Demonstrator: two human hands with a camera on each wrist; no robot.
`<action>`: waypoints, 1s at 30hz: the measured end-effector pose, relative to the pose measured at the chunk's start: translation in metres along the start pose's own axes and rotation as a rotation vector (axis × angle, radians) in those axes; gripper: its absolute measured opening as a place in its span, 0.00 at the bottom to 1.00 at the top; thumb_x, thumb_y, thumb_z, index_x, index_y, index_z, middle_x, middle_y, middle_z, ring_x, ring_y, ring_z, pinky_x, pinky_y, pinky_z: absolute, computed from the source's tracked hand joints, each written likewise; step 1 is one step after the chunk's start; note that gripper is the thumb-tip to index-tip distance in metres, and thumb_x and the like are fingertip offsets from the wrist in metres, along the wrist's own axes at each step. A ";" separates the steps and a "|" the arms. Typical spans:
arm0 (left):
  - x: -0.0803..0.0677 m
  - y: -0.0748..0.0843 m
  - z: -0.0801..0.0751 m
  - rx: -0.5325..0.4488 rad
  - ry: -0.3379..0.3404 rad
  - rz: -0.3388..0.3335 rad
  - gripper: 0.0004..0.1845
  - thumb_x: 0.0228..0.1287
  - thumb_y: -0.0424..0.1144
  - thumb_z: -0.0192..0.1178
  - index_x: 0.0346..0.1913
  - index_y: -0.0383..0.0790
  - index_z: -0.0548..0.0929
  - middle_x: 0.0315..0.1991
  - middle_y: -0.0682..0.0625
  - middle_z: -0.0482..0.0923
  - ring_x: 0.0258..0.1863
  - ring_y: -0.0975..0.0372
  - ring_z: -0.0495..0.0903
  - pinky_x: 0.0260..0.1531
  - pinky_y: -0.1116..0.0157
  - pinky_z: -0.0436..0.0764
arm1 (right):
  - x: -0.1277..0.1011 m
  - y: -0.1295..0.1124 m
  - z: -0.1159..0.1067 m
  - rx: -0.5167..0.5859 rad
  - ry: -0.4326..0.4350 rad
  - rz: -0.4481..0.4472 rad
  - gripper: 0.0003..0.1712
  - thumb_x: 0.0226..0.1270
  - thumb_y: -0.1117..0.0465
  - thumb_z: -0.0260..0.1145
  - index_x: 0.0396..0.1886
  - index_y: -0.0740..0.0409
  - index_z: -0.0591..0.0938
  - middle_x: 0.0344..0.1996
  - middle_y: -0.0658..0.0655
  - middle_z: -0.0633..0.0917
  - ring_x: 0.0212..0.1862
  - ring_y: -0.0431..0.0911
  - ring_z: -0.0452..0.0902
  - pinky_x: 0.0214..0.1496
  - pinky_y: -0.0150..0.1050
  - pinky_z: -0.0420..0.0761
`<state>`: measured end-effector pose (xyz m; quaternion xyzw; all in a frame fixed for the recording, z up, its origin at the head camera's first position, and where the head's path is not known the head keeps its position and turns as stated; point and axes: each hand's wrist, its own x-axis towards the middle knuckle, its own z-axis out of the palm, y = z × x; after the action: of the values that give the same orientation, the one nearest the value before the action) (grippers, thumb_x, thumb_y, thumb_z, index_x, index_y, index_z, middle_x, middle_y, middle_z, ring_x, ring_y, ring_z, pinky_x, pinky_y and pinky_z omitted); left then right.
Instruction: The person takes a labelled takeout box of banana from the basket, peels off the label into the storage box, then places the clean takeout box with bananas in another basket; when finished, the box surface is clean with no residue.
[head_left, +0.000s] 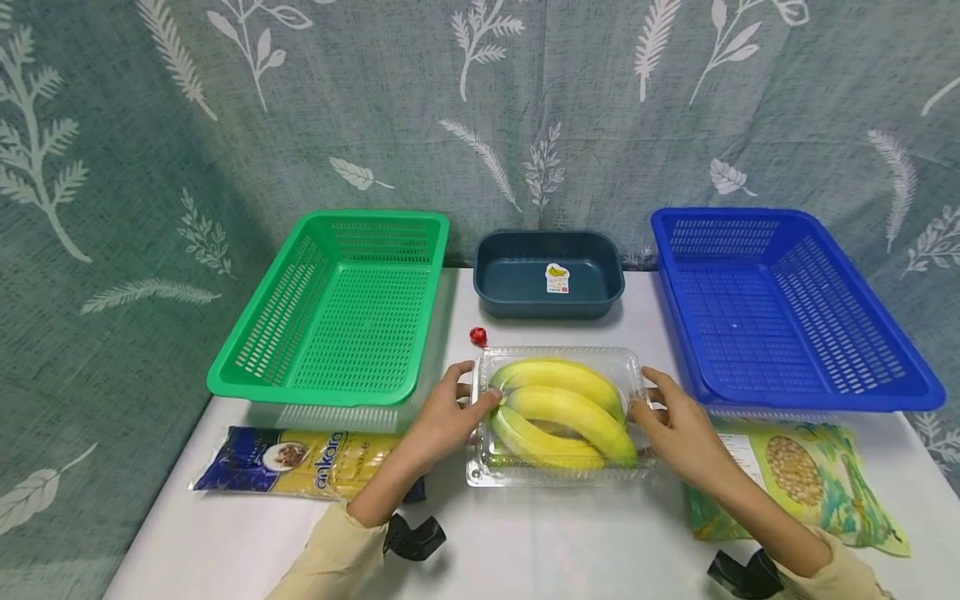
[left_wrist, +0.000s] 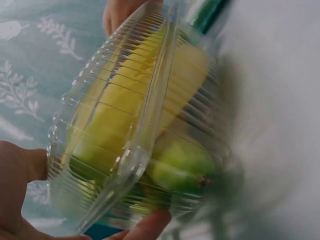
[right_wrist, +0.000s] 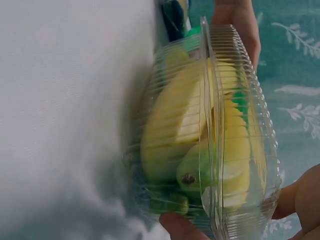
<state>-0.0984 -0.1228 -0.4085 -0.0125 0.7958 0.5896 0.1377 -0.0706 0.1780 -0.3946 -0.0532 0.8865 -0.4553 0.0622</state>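
Note:
A clear plastic clamshell box (head_left: 558, 481) with several yellow-green bananas (head_left: 566, 408) inside stands at the middle of the table, its lid down. My left hand (head_left: 446, 421) grips its left end, with the thumb on the lid. At the opposite end my right hand (head_left: 678, 429) holds it the same way. Both wrist views show a fingertip (left_wrist: 152, 223) low on the box's ribbed side and the thumb (right_wrist: 287, 200) up by the lid. Just behind the box's left rear corner lies a small red foil-wrapped ball (head_left: 478, 336).
A green basket (head_left: 315, 392) stands back left, a blue basket (head_left: 825, 400) back right. Between them sits a dark teal tub (head_left: 547, 307) with a banana sticker. An "ankara" packet (head_left: 300, 462) lies under my left forearm; a green bag (head_left: 817, 492) lies by the right.

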 end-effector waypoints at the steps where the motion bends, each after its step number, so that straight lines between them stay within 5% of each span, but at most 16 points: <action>1: 0.000 0.001 0.000 -0.017 0.006 0.003 0.39 0.61 0.49 0.62 0.69 0.41 0.57 0.53 0.33 0.69 0.38 0.51 0.78 0.25 0.61 0.83 | 0.000 -0.001 -0.001 0.000 0.002 -0.004 0.35 0.73 0.50 0.51 0.71 0.64 0.54 0.55 0.73 0.72 0.50 0.63 0.75 0.41 0.48 0.81; 14: -0.011 0.020 -0.001 -0.069 0.031 0.024 0.38 0.58 0.48 0.64 0.68 0.46 0.59 0.54 0.39 0.67 0.44 0.49 0.75 0.28 0.58 0.83 | -0.010 -0.017 -0.013 0.108 0.022 -0.069 0.35 0.74 0.53 0.50 0.73 0.58 0.50 0.60 0.73 0.65 0.56 0.64 0.70 0.33 0.39 0.83; 30: -0.028 0.038 -0.007 -0.146 0.002 0.081 0.32 0.58 0.47 0.65 0.64 0.47 0.65 0.54 0.40 0.71 0.47 0.50 0.76 0.28 0.57 0.83 | -0.014 -0.038 -0.032 0.035 0.127 -0.224 0.32 0.71 0.59 0.55 0.72 0.54 0.57 0.56 0.69 0.74 0.49 0.62 0.76 0.31 0.37 0.83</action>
<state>-0.0794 -0.1218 -0.3648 0.0092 0.7505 0.6513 0.1116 -0.0602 0.1839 -0.3447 -0.1218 0.8692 -0.4771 -0.0447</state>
